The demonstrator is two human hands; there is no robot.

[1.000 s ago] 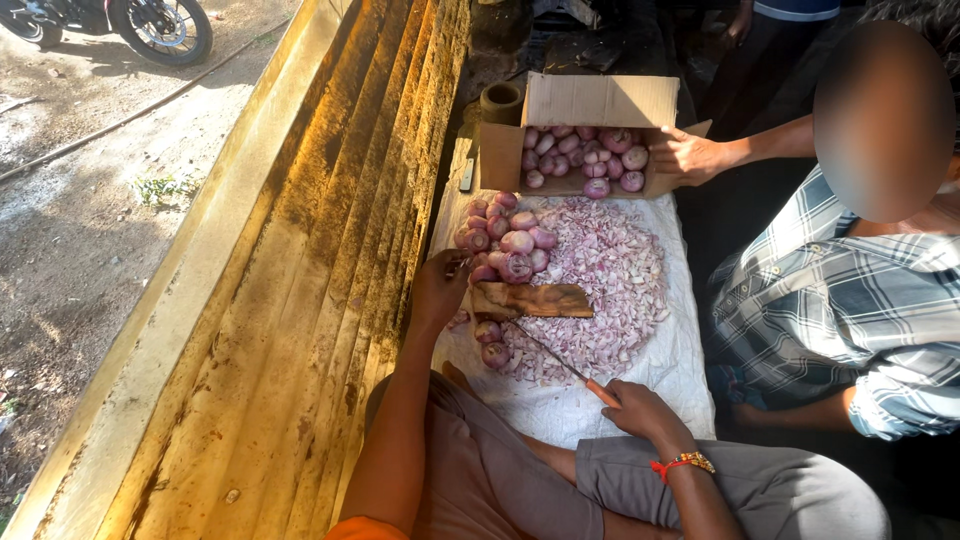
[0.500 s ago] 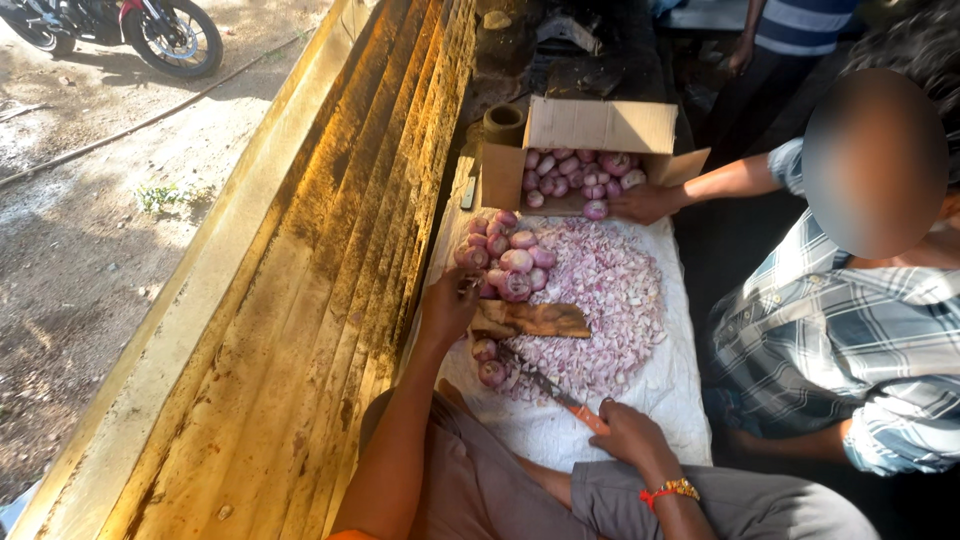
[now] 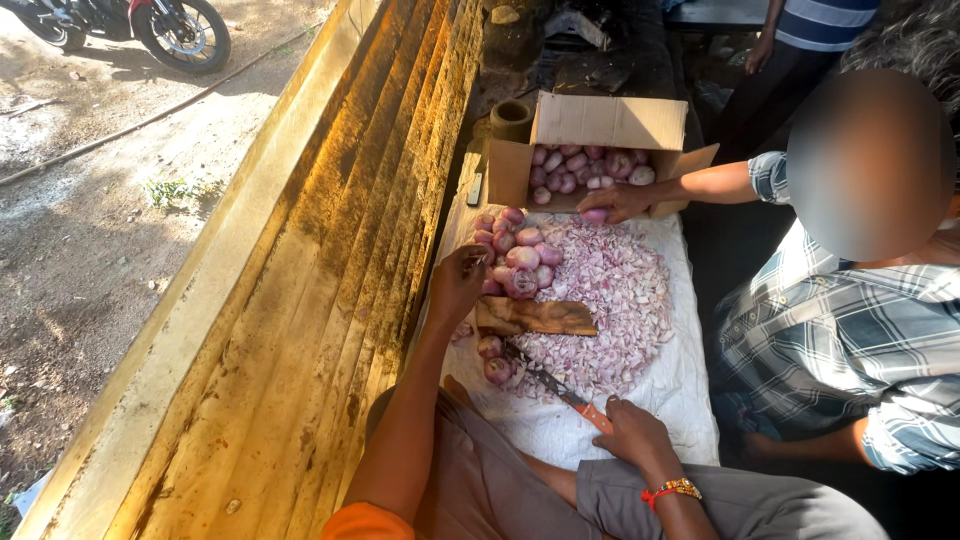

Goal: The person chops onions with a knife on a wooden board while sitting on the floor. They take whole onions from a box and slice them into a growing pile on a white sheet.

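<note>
My left hand (image 3: pixel 455 285) has just come up off the chopping block (image 3: pixel 537 316); its fingers are now pinched on a peeled shallot at the pile (image 3: pixel 515 255). My right hand (image 3: pixel 630 432) stays clamped on the knife (image 3: pixel 556 388), blade now low on the white sack (image 3: pixel 640 420). Far off, another person's hand (image 3: pixel 620 203) reaches by the cardboard box (image 3: pixel 600 140).

You look down into hard daylight from the left: it glares off the wooden plank wall (image 3: pixel 300 300) and bleaches the dirt ground (image 3: pixel 90 230). The white cloth (image 3: pixel 680 390) sits in softer, even shade, sharp enough for detail. The top right corner sinks into dark shadow, and edges bend slightly.
</note>
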